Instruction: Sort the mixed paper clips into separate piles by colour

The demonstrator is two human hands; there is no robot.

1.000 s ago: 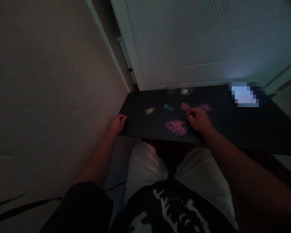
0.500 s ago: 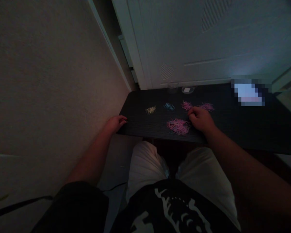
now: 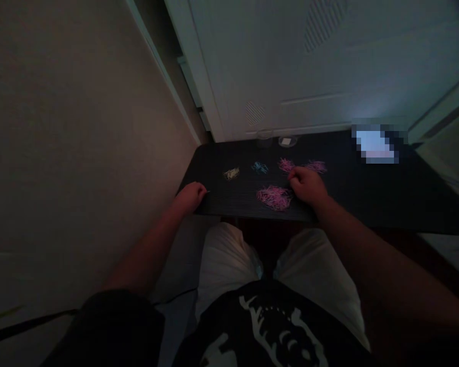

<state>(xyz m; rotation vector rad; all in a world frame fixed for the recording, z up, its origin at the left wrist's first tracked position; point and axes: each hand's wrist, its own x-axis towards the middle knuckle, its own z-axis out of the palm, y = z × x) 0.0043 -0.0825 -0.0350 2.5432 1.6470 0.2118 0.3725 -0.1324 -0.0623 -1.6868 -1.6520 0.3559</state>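
My left hand (image 3: 192, 196) rests at the left end of the dark table, fingers pinched on a thin short strip (image 3: 208, 191) whose pale tip pokes out. My right hand (image 3: 309, 184) is closed at the right side of a larger pink-purple pile of thin strips (image 3: 274, 198); whatever its fingers pinch is hidden. Beyond that hand are a pink pile (image 3: 286, 164) and a purple pile (image 3: 316, 166). A small blue pile (image 3: 259, 167) and a yellowish pile (image 3: 231, 174) lie farther left, between both hands.
A clear round container (image 3: 264, 137) and a clear lid-like dish (image 3: 287, 141) with a white label stand along the back of the table (image 3: 367, 199). A bright blurred object (image 3: 375, 145) sits at the back right. A white panelled door rises behind, and a wall borders the left.
My left hand has moved inward from the table's left edge, its fingers now closer together around the strip. My right hand stays beside the larger pile. The whole view has shifted slightly.
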